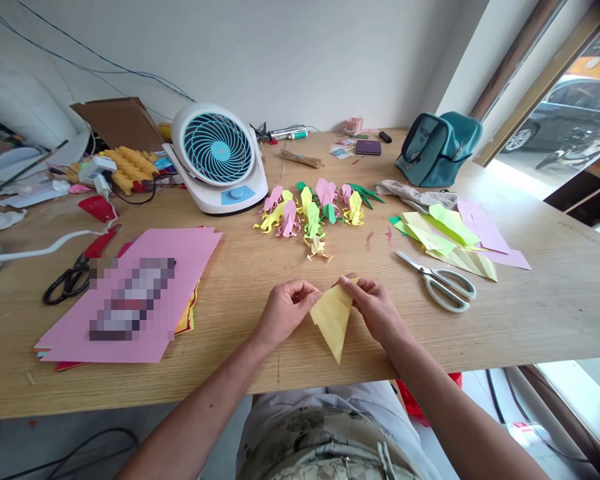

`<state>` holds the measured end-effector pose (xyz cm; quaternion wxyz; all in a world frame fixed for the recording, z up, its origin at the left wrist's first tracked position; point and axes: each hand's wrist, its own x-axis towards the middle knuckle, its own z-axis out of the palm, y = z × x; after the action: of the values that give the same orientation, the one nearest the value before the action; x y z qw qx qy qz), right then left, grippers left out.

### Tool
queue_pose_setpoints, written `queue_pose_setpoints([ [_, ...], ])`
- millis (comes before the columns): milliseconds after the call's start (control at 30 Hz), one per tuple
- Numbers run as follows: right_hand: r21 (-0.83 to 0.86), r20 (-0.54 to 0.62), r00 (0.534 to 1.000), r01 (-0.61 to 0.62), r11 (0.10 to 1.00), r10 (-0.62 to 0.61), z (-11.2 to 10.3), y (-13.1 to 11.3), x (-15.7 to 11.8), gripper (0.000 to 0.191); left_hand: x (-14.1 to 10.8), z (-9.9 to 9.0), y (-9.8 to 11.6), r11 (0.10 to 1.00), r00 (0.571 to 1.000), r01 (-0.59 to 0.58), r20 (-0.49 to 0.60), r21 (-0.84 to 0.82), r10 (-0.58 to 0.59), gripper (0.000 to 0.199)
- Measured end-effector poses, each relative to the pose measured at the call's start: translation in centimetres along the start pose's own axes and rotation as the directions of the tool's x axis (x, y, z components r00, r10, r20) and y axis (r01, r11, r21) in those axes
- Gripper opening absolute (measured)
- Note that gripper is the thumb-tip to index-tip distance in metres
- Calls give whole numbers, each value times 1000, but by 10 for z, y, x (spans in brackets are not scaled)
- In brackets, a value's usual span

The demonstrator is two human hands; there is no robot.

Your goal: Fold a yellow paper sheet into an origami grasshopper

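A pale yellow sheet of paper [334, 323], folded to a triangle with one point toward me, is held just above the table near its front edge. My left hand [287, 308] pinches its upper left corner between thumb and fingers. At the upper right corner, the thumb and fingers of my right hand [373, 303] close on the same paper. Beyond my hands stands a cluster of folded paper figures [311, 212] in pink, yellow and green. One pale yellow figure [319, 248] sits closest to me.
White-handled scissors [447, 283] lie right of my hands, below loose coloured paper [445, 237]. Pink sheets [180, 267] are stacked at the left, beside black-handled scissors [75, 273]. A white fan [220, 160] and a teal bag [437, 150] stand farther back on the wooden table [555, 313].
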<state>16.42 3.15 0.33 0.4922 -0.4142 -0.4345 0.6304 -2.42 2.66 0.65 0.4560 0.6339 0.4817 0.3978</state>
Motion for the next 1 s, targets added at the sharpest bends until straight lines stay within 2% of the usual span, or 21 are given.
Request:
queue_pose_setpoints([
  [100,14,-100,995,20,1000,-19,-2,-5,0,35,1,-3,-4,1000,1000,-10,14,4,10,27],
  [300,30,-143,989,37,999,-33,-4,-6,1,35,1,-5,-1,996,998,-53,-27,66,54,25],
  [500,100,-312,940,174,980,-135,-12,-7,2,30,3,-8,-2,997,998,-25,-51,71,28,26],
  [567,66,-260,959,135,989,-113,-11,-7,1,36,3,-9,-3,996,999,-25,-44,86,29,25],
  [633,-5,-124,991,51,999,-52,-8,-6,0,40,4,-10,-3,994,998,-28,-48,105,34,24],
  [700,-66,-1,1000,-19,998,19,-5,-5,-1,39,4,-11,-2,993,996,-44,-66,109,52,24],
  [733,-76,24,999,-35,996,37,-3,-4,-1,38,4,-11,-1,994,996,-49,-74,94,56,24],
  [800,-62,3,1000,-30,998,30,-1,-2,0,38,4,-9,1,1000,997,-20,-68,20,21,28],
  [900,-54,-76,997,13,998,-17,-1,-1,2,40,2,-4,1,990,995,90,47,-112,-85,37],
  [1000,-59,-111,993,32,998,-39,-2,0,2,39,0,4,-2,984,986,126,126,-126,-110,38],
])
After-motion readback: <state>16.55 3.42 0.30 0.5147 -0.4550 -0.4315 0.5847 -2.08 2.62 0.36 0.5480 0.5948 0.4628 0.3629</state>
